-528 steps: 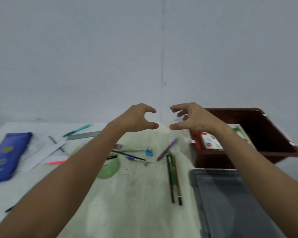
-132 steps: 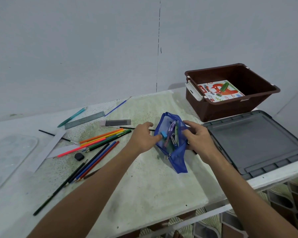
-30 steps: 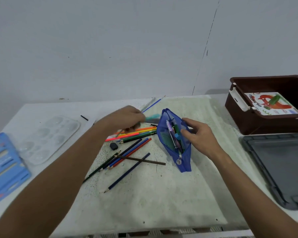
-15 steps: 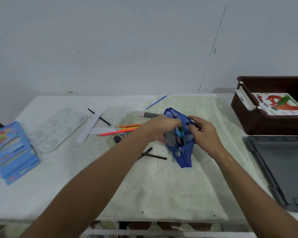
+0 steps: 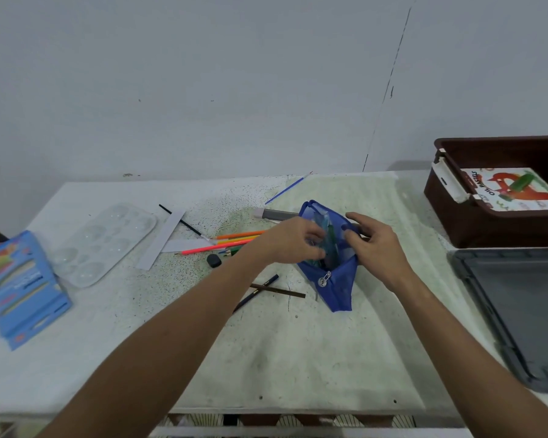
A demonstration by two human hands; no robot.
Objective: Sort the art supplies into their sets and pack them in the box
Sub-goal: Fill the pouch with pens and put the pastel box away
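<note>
The left hand [image 5: 293,241] covers the near side of the blue mesh pencil pouch [image 5: 336,273]; its fingers curl around teal pens [image 5: 321,226], blurred by motion, at the pouch opening. The right hand [image 5: 375,245] pinches the far rim of the pouch, holding it open. The zip pull hangs at the front end. The coloured pencils [image 5: 234,240] left of the pouch are partly hidden behind the left forearm. The brown plastic box [image 5: 487,229], right of the pouch, is cut off by the frame edge and holds an oil pastels pack [image 5: 513,191]. The grey lid [image 5: 516,311] lies in front of it. The tabletop [image 5: 298,358] is pale, speckled and stained green, set against a plain grey wall [image 5: 203,90]. A clear moulded paint palette [image 5: 102,241] lies well left of the pouch.
</note>
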